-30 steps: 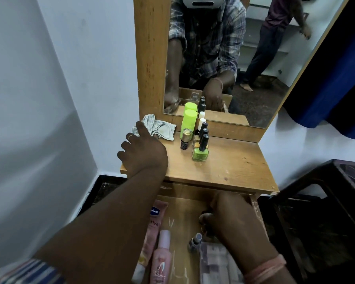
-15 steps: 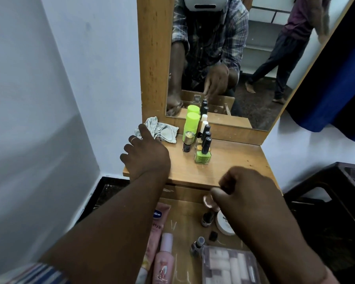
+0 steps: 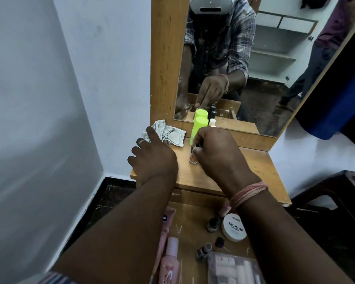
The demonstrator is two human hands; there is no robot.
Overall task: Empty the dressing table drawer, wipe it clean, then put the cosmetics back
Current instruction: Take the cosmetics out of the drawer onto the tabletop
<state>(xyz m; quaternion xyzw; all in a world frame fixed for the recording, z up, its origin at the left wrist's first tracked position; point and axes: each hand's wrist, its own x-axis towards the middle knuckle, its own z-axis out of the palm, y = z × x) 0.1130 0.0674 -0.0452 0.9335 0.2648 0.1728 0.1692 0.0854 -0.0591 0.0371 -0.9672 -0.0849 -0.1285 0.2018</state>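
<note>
R hand [image 3: 217, 154] is over the tabletop [image 3: 254, 169] near its back-left part, fingers curled round a small clear nail polish bottle [image 3: 193, 158] w/ dark cap; bottle stands upright, base on or just above the wood, can't tell which. Just behind it, a lime-green bottle [image 3: 198, 128] by the mirror [image 3: 264, 68] edge. L hand [image 3: 152, 158] rests on the tabletop's left edge, fingers loosely spread, holding nothing, index tip touching a crumpled grey cloth [image 3: 168, 134] at the back-left corner. Below, the open drawer [image 3: 193, 226] holds a white nail polish remover tub [image 3: 234, 227] near its front-right, a dark bottle [image 3: 213, 222] just left of it, a pink tube [image 3: 164, 228] along the left side, a pink bottle [image 3: 170, 261] beside that, and a clear plastic box [image 3: 234, 269] at the rear right.
</note>
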